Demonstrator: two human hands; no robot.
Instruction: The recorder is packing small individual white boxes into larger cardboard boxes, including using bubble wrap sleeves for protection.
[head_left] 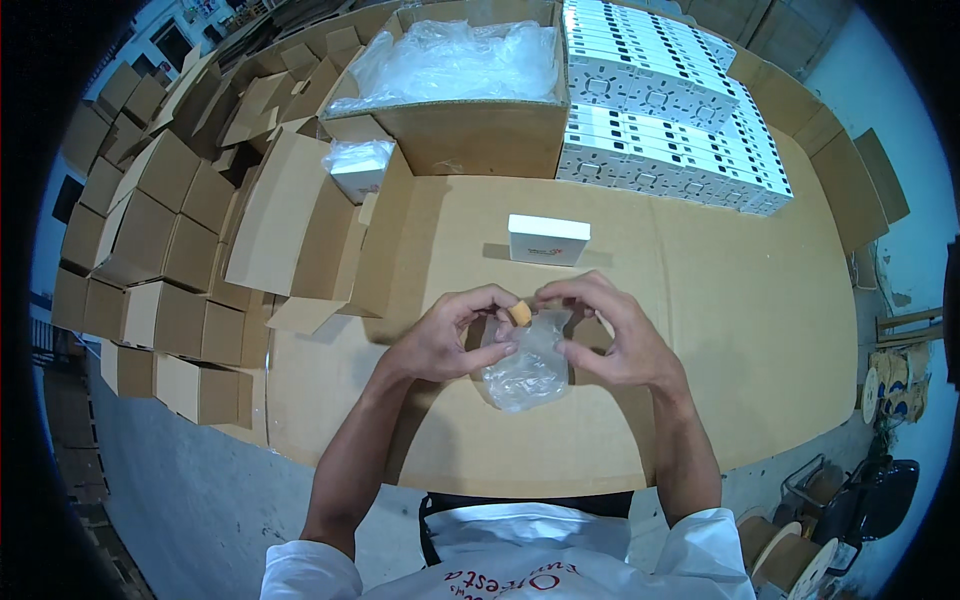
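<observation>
Bag: clear plastic bag [523, 368] hangs below both grips, mouth up, near the worktop's [760, 330] front edge.
Left hand [440, 338]: pinches the bag's rim.
Right hand [610, 335]: pinches the rim beside the small tan block [519, 313].

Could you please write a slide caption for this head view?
Both hands, left hand and right hand, hold a clear plastic bag over a cardboard-covered table.

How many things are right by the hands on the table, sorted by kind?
Clear plastic bags held in both hands: 1
Small tan pieces pinched at the fingertips: 1
White boxes lying alone just beyond the hands: 1
Total: 3
</observation>
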